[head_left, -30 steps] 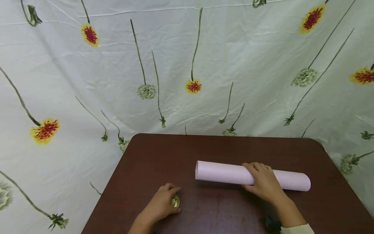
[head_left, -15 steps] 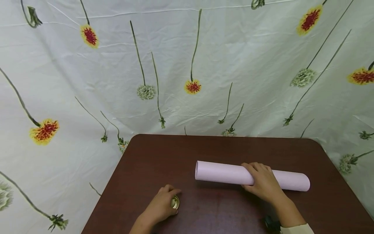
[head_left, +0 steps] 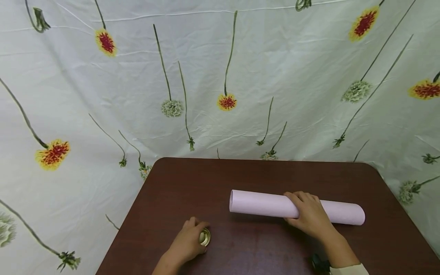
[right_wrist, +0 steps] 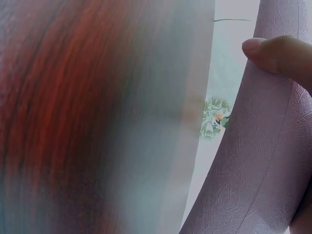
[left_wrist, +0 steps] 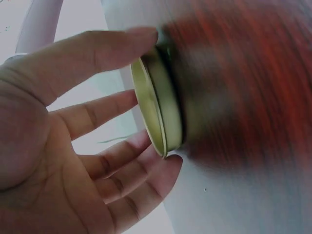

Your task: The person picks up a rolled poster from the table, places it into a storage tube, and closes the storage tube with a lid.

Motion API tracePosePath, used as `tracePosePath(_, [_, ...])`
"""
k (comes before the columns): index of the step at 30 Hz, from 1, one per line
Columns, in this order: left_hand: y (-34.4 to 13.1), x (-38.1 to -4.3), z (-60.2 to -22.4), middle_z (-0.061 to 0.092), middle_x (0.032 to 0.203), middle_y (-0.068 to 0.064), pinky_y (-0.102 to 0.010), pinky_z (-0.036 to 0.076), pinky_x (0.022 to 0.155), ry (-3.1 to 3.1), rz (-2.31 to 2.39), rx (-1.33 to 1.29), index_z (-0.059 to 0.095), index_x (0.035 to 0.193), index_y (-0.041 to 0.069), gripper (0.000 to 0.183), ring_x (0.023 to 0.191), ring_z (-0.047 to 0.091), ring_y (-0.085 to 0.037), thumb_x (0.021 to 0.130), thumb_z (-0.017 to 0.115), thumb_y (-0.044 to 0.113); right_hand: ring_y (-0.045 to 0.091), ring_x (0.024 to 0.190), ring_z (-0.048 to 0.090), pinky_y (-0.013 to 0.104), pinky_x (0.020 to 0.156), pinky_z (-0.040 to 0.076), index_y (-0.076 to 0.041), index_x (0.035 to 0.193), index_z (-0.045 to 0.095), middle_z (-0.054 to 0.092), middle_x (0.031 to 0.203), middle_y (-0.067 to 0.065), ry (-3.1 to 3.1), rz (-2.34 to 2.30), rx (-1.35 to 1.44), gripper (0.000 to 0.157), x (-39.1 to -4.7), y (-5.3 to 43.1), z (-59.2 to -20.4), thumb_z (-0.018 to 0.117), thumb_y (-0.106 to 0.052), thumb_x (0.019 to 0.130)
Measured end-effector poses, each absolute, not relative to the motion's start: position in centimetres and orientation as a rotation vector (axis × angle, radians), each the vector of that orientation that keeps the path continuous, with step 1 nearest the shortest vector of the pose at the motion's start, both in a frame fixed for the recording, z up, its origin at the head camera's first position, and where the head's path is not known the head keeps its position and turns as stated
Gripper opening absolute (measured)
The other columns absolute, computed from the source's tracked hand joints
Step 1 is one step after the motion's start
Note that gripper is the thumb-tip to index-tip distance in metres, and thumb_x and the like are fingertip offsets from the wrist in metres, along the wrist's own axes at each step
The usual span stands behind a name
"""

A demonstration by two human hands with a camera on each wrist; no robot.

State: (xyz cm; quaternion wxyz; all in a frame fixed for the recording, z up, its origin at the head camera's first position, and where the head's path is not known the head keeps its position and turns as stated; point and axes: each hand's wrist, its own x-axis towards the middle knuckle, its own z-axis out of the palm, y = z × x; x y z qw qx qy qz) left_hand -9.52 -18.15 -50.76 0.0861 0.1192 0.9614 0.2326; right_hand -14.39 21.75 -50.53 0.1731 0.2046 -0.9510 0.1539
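1. Head view: one left hand (head_left: pixel 187 241) curves around one round gold container (head_left: pixel 205 237), pinching its rim between thumb and fingers; the left wrist view shows the fingers spread apart and the hollow face toward the palm.
2. One right hand (head_left: pixel 308 215) grips one pink roll (head_left: pixel 258 203) near its middle, thumb on the near side, other fingers over the top.
3. The roll's long axis runs left to right, slightly slanted, its open left end a little farther from the person.
4. Both things are over one brown table (head_left: pixel 192 183), well apart, the container left and nearer the person.
5. One cream sleeve (head_left: pixel 348 269) edges the right forearm.
6. Behind, one white cloth (head_left: pixel 137 76) bears five large red-and-yellow blooms (head_left: pixel 227 102).
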Motion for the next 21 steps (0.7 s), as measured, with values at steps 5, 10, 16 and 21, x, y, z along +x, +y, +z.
tracePosePath(5, [-18.3,-9.7,-50.7,0.056,0.113,-0.009,-0.046,0.052,0.079,2.873,0.712,0.323,0.068,0.124,0.01,0.062,0.105,0.053,-0.029,0.066,0.091,0.011,0.033,0.105,0.063,0.055,0.09,0.044,-0.016,0.132,0.062,0.066,0.11,0.006,-2.693,0.439,0.585,0.076,-14.4,21.7,-50.6,0.092,-0.033,0.065])
tracePosePath(10, [-18.4,-10.0,-50.9,0.057,0.109,-0.01,-0.043,0.052,0.076,2.874,0.765,0.316,0.067,0.123,0.01,0.059,0.1,0.054,-0.027,0.068,0.089,0.016,0.033,0.105,0.063,0.055,0.09,0.044,-0.017,0.133,0.062,0.066,0.11,0.005,-2.694,0.443,0.58,0.076,-14.4,21.7,-50.7,0.092,-0.033,0.065])
tracePosePath(16, [-18.4,-10.5,-50.9,0.059,0.114,-0.011,-0.038,0.051,0.071,2.877,0.818,0.285,0.063,0.132,0.008,0.063,0.099,0.056,-0.024,0.076,0.086,0.024,0.033,0.105,0.063,0.055,0.09,0.044,-0.017,0.132,0.062,0.066,0.11,0.005,-2.687,0.441,0.587,0.075,-14.4,21.7,-50.7,0.092,-0.033,0.065])
tracePosePath(21, [-18.2,-10.9,-50.9,0.061,0.115,-0.011,-0.036,0.051,0.07,2.914,0.84,0.259,0.062,0.133,0.009,0.062,0.096,0.059,-0.021,0.078,0.085,0.026,0.033,0.106,0.063,0.056,0.091,0.044,-0.016,0.133,0.062,0.066,0.111,0.005,-2.697,0.443,0.584,0.075,-14.3,21.6,-50.6,0.092,-0.033,0.066])
